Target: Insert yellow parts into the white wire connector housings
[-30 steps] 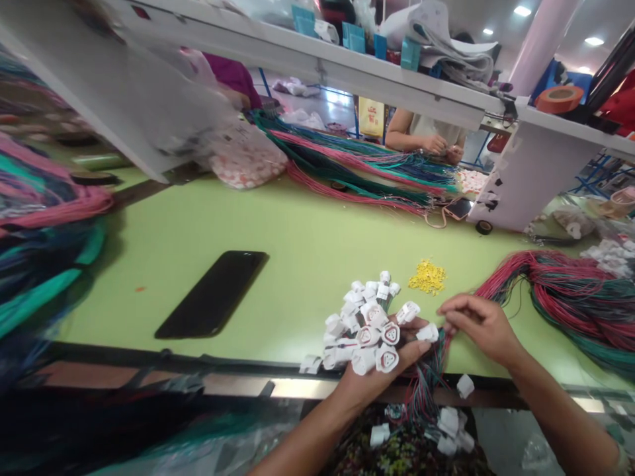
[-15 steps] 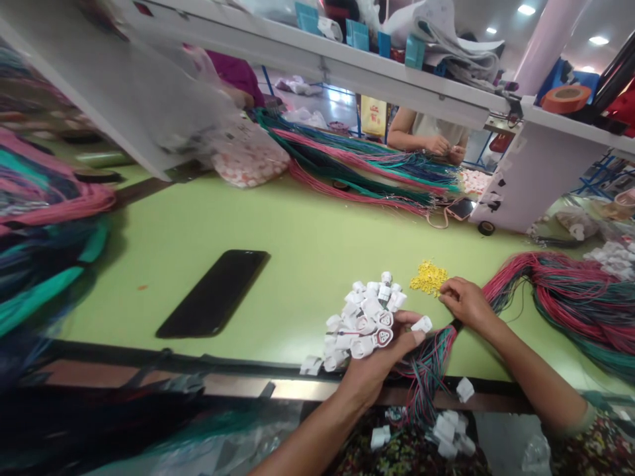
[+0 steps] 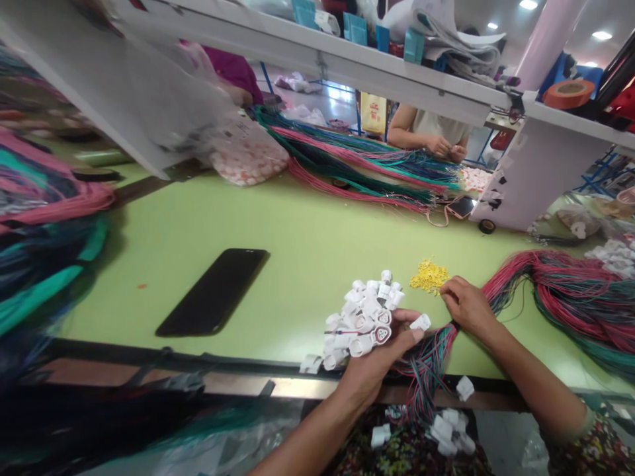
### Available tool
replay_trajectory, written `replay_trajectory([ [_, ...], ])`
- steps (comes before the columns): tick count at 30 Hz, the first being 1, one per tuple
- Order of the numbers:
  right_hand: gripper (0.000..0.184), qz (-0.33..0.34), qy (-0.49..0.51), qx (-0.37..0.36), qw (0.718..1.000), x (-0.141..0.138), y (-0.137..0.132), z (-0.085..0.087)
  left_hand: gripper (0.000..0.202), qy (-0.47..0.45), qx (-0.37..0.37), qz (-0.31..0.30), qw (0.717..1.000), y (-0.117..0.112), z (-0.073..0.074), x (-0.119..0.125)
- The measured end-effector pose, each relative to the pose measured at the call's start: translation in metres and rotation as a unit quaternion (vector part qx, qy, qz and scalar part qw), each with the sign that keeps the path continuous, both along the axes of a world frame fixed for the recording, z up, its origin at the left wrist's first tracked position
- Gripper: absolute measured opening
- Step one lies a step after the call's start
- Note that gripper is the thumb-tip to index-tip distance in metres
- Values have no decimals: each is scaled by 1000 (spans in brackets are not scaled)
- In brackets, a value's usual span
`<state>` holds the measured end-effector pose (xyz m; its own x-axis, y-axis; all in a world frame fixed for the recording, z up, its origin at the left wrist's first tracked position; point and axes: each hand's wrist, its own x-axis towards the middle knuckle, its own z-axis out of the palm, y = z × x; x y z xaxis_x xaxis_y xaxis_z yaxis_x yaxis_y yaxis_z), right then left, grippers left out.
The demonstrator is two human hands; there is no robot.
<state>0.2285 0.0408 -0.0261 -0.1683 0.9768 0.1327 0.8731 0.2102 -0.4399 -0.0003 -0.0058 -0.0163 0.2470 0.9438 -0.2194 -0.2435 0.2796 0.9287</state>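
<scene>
On the green workbench (image 3: 297, 284): white plastic wire connectors (image 3: 362, 324) lie bunched in the left hand (image 3: 377, 363), red-and-green wires (image 3: 426, 377) hanging past the edge.
Fingers: left curled around the bunch; right hand (image 3: 469, 307) pressed together, any pinch unclear.
Handling: light, stiff shells, best held by the body; limp wires tangle.
Hidden: connector ends inside the bunch; tiny yellow parts (image 3: 429, 276) are hard to make out.

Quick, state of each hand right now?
Left hand: closed, holding a bunch of white plastic wire connectors.
Right hand: fingers curled over red-and-green wires; grip cannot be told.
</scene>
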Motion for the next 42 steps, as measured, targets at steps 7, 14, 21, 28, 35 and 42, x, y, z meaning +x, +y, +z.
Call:
replay_trajectory([
  [7, 20, 50, 50, -45, 996, 1, -3, 1, 25, -3, 5, 5, 1000, -1, -1, -1],
  [14, 17, 84, 109, -71, 988, 4, 0, 3, 21, -10, -8, 14, 1000, 0, 3, -1],
  [21, 8, 93, 133, -110, 981, 0, -2, 1, 20, -36, -29, 35, 998, 0, 6, 1],
  [28, 18, 137, 171, -136, 966, 0, -3, 5, 21, -51, -32, 37, 997, 0, 4, 0],
  [35, 13, 181, 161, -86, 966, -6, 1, 4, 23, -34, -13, 26, 999, 1, 2, 1],
  [42, 5, 99, 288, -24, 952, -23, -19, 33, 19, 4, 49, 38, 998, 0, -3, 0],
])
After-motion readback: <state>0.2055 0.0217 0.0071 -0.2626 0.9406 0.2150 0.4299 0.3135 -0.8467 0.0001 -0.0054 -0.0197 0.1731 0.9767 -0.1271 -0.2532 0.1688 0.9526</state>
